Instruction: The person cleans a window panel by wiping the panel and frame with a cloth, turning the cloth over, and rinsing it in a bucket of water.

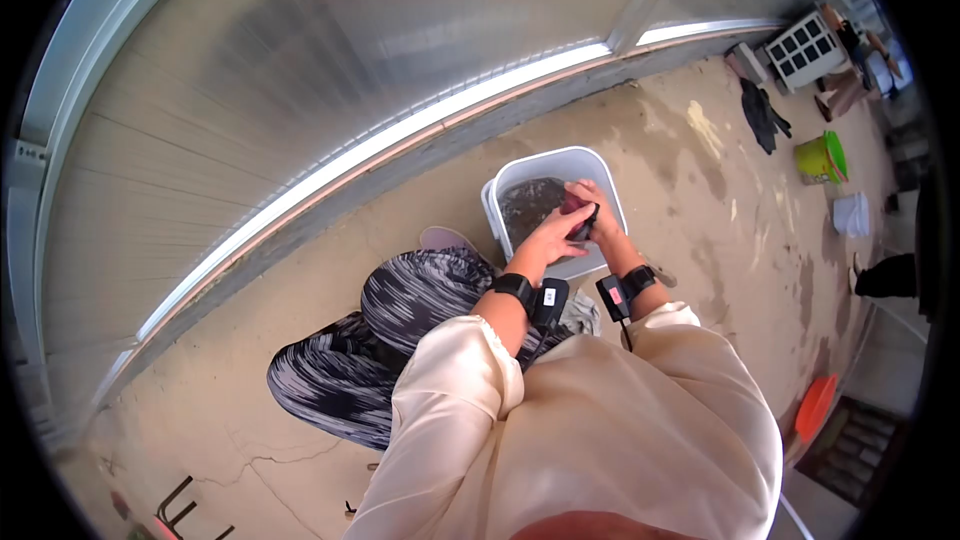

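Observation:
A white square bucket point(614, 183) stands on the floor in front of me, with dark, murky water point(527, 208) inside. Over its right half, both of my hands are closed around a small dark, reddish-purple thing point(577, 208), whose kind I cannot make out. My left hand point(555, 234) grips it from the near left side. From the right, my right hand point(597, 202) wraps round it, fingers curled over the top. The fingers hide most of the thing. Black straps with small boxes sit on both forearms.
A translucent panel wall point(400, 50) with a low ledge runs along the left. To the right lie dark gloves or cloth point(764, 116), a green bucket point(822, 158), a small white bucket point(851, 214) and an orange basin point(816, 407). Other people are at the far right.

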A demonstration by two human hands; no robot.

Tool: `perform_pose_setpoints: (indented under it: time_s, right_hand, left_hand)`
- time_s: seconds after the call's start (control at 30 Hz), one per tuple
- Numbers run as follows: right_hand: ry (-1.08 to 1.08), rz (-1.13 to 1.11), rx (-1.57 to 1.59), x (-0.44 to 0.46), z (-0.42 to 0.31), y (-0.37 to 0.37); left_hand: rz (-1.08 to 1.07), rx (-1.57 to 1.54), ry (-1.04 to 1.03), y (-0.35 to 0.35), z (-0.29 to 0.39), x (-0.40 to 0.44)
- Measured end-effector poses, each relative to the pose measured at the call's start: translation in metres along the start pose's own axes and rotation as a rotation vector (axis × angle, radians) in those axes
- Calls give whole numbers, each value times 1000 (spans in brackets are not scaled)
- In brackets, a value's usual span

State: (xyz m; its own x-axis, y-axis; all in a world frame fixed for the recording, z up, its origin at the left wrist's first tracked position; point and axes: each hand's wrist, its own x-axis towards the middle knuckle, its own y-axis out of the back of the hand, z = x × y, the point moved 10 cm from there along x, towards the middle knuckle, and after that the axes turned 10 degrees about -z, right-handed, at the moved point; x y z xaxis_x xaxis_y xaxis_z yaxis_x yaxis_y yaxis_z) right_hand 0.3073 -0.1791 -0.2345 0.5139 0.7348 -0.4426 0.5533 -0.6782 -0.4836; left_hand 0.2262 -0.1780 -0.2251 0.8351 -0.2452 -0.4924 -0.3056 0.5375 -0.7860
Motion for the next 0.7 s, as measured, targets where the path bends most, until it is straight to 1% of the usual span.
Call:
perform_pose_setpoints:
  time_s: [0.03,0.1,0.17,0.2,0.23,0.27,0.3,0.37,0.43,0.5,0.53,0.6,0.63,0.7]
  right_hand:
    - [17,58,-132,-3,-9,0]
    - [51,-18,-273,4,-16,3]
    - [158,-48,-365,-2,-31,-5]
    - [164,-26,-362,-6,-35,-1]
    - [45,-84,-365,-6,-26,-3]
    - [-71,-148,-370,-6,-19,-7]
    - [-59,-139,-369,-3,-18,-2]
    - [-179,-149,-284,-4,4,5]
    - [-162,-142,-131,-18,0,-11]
    - [-146,-124,-64,-33,-5,-23]
    - [-90,-160,19,-31,-4,-25]
    - [-30,-153,41,-27,-4,-22]
    - [21,-139,58,-26,-8,-20]
    - [56,-114,15,-23,-9,-21]
  left_hand:
    - [-16,-46,-11,6,-2,6]
    - [-57,-84,-4,2,1,6]
    - [-42,-81,-18,-12,11,-7]
    - [-56,-89,-17,-10,8,-2]
    - [-64,-85,-2,-8,0,1]
    - [-14,-84,-4,0,-4,3]
    - [36,-79,-11,2,-1,1]
    - [55,-78,4,-1,1,-5]
    - [125,-4,-38,9,9,-7]
    - [141,17,-39,8,12,-10]
    - [104,-27,-18,-1,12,-13]
    - [22,-87,2,-16,12,-18]
    - [20,-78,0,-19,14,-17]
    - [111,-31,-23,-14,16,-20]
